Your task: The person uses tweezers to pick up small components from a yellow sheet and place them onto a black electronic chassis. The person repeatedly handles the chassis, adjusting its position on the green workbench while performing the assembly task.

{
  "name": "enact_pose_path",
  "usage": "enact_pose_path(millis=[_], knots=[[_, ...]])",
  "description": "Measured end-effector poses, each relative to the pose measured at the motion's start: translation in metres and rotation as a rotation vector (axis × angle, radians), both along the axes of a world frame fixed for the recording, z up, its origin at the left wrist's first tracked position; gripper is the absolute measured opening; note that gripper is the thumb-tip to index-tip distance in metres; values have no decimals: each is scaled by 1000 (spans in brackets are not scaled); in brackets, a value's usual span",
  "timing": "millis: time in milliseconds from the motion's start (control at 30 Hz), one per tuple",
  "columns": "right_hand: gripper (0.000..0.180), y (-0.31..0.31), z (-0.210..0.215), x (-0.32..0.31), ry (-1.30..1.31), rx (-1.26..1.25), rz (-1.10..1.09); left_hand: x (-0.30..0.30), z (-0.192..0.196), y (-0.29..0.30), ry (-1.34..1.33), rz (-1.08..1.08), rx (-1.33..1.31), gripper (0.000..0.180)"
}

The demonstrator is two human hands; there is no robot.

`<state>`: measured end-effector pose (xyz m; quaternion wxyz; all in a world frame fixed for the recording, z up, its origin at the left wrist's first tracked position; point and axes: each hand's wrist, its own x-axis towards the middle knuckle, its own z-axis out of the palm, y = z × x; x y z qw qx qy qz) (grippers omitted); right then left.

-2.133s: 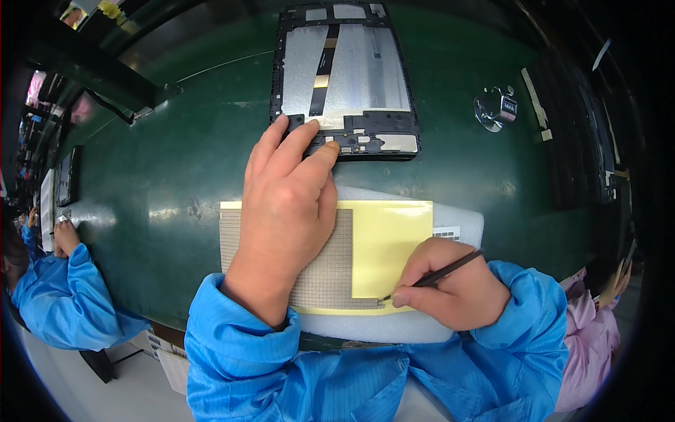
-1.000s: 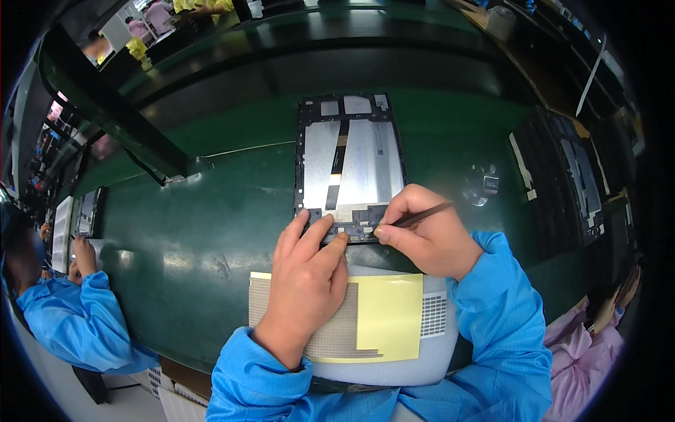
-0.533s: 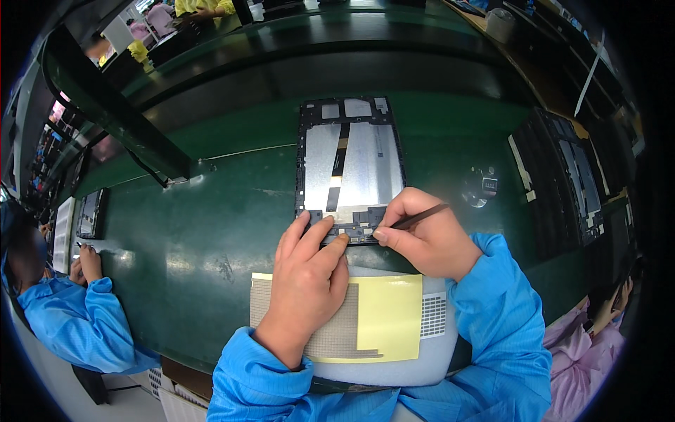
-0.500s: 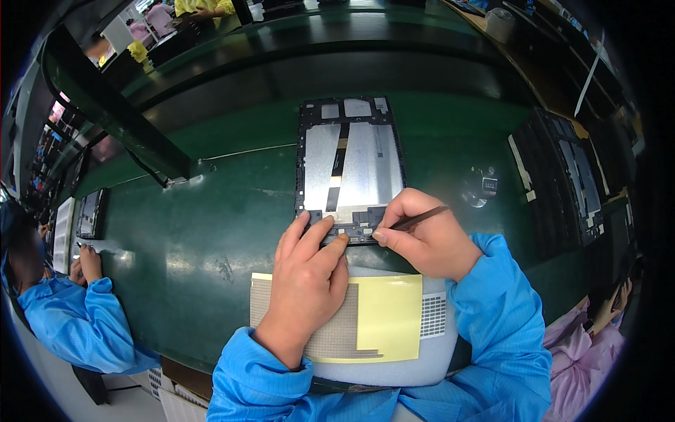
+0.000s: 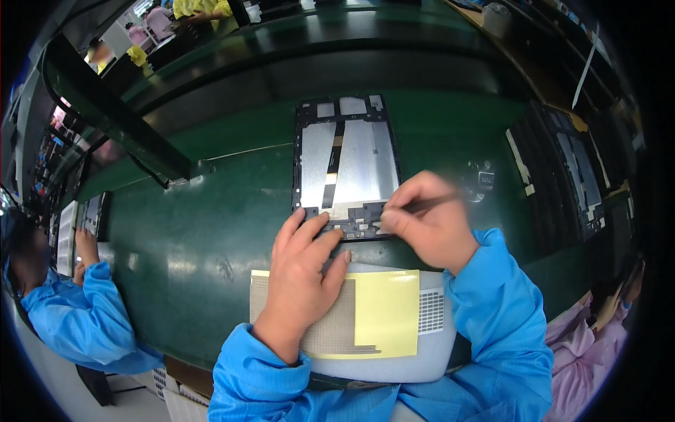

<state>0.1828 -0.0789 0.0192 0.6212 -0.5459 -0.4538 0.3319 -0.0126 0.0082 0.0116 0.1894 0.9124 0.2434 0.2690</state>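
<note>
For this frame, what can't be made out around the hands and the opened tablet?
- Head view: the tip of the thin dark tool is hidden behind the right hand.
- Head view: the near edge of the tablet frame is covered by the fingers of the left hand.
- Head view: the grid sheet is partly under the left hand and a yellow sheet; its tiny parts are too small to tell.

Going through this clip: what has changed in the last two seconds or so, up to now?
The right hand, holding a thin dark tool, moved from the yellow backing sheet on the white foam pad up to the near edge of the open tablet back frame. The left hand stayed pressed on that near edge. The frame rests on the green mat as before.
</note>
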Motion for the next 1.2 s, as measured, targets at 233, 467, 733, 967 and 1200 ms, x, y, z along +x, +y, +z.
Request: enact_pose_path(millis=[233, 467, 733, 967, 1200], knots=[[15, 18, -17, 9, 348, 19, -343, 10, -2, 14, -219, 322, -581, 52], [17, 15, -17, 5, 684, 90, -245, 6, 13, 20, -727, 142, -1301, 42], [17, 15, -17, 18, 726, 96, -281, -14, 32, 0, -962, 112, -1491, 36], [19, 9, -13, 18, 630, 46, -283, -120, 22, -55, -1109, 277, -1317, 30], [21, 9, -9, 12, 314, -85, -232, -180, -20, -11, -1343, 631, -1091, 27]])
